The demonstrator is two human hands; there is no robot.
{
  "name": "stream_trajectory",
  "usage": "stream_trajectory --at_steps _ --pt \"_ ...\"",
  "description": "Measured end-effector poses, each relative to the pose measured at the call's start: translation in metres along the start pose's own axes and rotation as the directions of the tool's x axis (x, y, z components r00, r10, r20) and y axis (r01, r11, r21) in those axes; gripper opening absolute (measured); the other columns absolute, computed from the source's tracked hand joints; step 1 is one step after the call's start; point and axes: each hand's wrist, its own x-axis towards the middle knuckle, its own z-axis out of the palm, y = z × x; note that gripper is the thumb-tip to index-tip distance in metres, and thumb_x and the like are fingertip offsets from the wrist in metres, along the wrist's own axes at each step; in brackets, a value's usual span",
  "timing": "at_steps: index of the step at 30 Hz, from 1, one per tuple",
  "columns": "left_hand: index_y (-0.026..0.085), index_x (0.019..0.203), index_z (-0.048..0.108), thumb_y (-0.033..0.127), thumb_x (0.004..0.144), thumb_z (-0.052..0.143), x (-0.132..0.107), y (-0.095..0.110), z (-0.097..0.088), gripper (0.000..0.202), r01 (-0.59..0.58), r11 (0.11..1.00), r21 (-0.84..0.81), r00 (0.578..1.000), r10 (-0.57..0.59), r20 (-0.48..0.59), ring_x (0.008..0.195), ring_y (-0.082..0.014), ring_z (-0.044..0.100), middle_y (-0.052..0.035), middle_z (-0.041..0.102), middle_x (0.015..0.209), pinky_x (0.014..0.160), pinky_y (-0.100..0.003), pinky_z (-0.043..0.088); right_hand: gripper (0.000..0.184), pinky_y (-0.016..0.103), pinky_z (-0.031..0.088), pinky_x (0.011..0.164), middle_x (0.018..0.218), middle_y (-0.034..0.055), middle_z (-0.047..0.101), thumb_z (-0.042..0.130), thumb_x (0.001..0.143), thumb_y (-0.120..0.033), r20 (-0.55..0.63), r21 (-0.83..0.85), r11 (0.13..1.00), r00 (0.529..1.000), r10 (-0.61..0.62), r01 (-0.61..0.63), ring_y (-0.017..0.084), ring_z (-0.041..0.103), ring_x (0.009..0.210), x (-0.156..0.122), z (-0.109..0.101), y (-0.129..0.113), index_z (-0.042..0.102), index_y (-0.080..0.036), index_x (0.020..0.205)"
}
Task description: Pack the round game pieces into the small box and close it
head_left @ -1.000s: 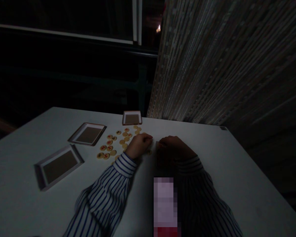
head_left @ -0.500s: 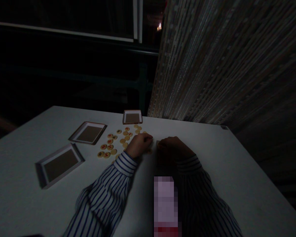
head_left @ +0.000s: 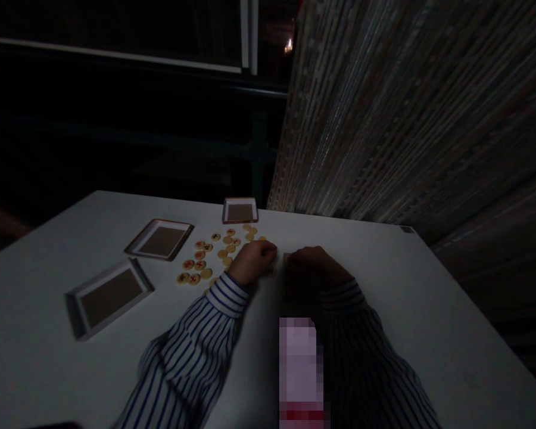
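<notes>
My left hand [head_left: 252, 261] is closed, thumb and fingertips pressed together, just right of the scattered round Chinese chess pieces [head_left: 199, 265]. Whatever sits in its pinch, if anything, is too dark to make out. Beside it on the right, my right hand [head_left: 316, 266] is also closed, its fingers curled down over the edge of a dark flat thing [head_left: 291, 292] on the table. Its fingertips are in deep shadow, so I cannot tell what they grip. Several pieces show red or black characters; others are plain side up. Some pieces lie partly hidden behind my left hand.
On the white table [head_left: 420, 310] stand three shallow open boxes: a small one [head_left: 240, 219] at the back, a tray-like one [head_left: 170, 257] at left, and a deeper one [head_left: 116, 322] nearer me. A bead-string curtain [head_left: 339, 119] hangs behind the table's far right edge. A pixelated patch covers the lower middle.
Both hands keep nearly the same place and closed pose. The view has shifted very slightly; the pieces and boxes lie as before.
</notes>
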Motion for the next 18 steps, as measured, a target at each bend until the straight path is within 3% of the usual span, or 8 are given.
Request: stream_trajectory --at_steps 18 --pt "0.016 0.092 0.066 0.030 0.078 0.044 0.0005 -0.0007 -0.0005 0.030 -0.008 1.000 0.028 1.000 0.007 0.018 0.087 -0.0175 0.060 -0.0061 0.068 0.093 0.078 -0.026 0.044 0.030 0.027 0.041 0.065 0.087 0.0084 0.067 0.039 0.086 -0.035 -0.017 0.028 0.999 0.999 -0.041 0.041 0.020 0.062 0.079 -0.0047 -0.0044 0.0013 0.064 -0.020 0.087"
